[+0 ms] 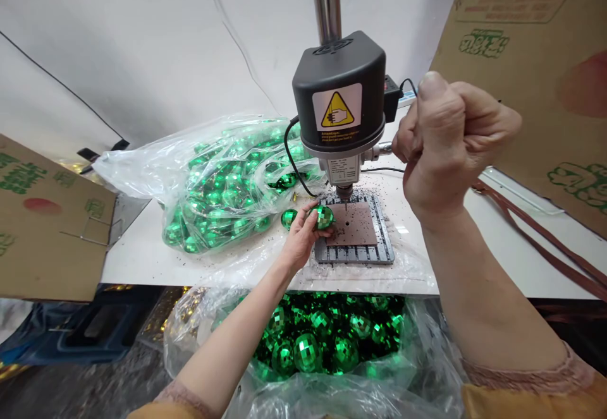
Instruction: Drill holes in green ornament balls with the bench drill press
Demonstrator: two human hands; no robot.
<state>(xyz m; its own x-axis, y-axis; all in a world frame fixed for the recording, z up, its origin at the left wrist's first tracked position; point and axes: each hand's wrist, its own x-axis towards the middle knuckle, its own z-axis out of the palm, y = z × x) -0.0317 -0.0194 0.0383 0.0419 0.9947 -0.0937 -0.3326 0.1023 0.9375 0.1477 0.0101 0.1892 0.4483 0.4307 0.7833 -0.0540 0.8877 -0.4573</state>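
Note:
My left hand (pixel 302 236) is closed on a shiny green mirror-faceted ball (pixel 324 217), at the left side of a brown board (pixel 358 232) with a dark hole in it. A second green ball (pixel 288 218) shows just left of the fingers; whether the hand touches it I cannot tell. Above the board stands a small black drill press (pixel 339 100), its bit (pixel 346 206) pointing down, clear of the ball. My right hand (pixel 448 138) is raised in a fist around the press's feed handle (pixel 385 148), whose end is hidden in the fingers.
A clear plastic bag (pixel 222 191) of green balls lies on the white table (pixel 142 261). Below the front edge is an open bag (pixel 308 352) of more balls. Cardboard boxes (pixel 52 229) flank both sides. Dark shavings surround the slotted metal base (pixel 386 251); a brown strap (pixel 535 229) lies right.

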